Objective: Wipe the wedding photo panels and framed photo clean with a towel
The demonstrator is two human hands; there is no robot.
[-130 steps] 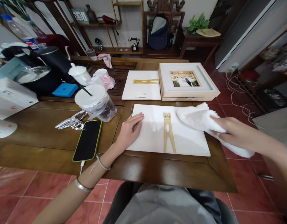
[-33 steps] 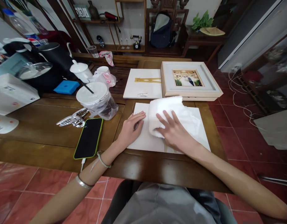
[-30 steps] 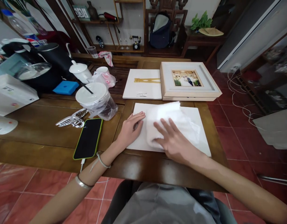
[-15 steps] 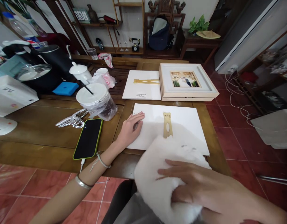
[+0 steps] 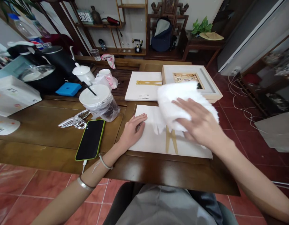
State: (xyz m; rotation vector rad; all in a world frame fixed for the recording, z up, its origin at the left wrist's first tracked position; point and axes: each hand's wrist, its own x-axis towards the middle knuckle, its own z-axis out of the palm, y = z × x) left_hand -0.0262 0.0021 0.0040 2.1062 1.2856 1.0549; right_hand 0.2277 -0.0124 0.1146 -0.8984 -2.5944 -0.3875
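Note:
My right hand (image 5: pixel 198 122) grips a folded white towel (image 5: pixel 172 93), raised over the far right part of a white frame backing board (image 5: pixel 149 140). The towel hides part of that board and the upper part of its wooden easel stand (image 5: pixel 171 142), whose two legs show below. My left hand (image 5: pixel 132 129) lies on the board's left edge, fingers stretched out and thumb apart, holding nothing. Behind the towel is a light wooden picture frame (image 5: pixel 166 72) with a photo, partly covered. To its left lies another white backing board (image 5: pixel 144 90) with a similar stand.
A phone (image 5: pixel 90 140) with a green case and cable lies left of my left arm. Near it are silver scissors (image 5: pixel 75 120) and a lidded cup (image 5: pixel 96 97) in a plastic bag. Farther back stand a white teapot (image 5: pixel 83 73), a blue box (image 5: pixel 68 89) and a dark pot (image 5: pixel 38 81).
My right hand has carried the towel from the near edge of the board up and away, towards the picture frame. The stand's legs now show. My left hand stays in place.

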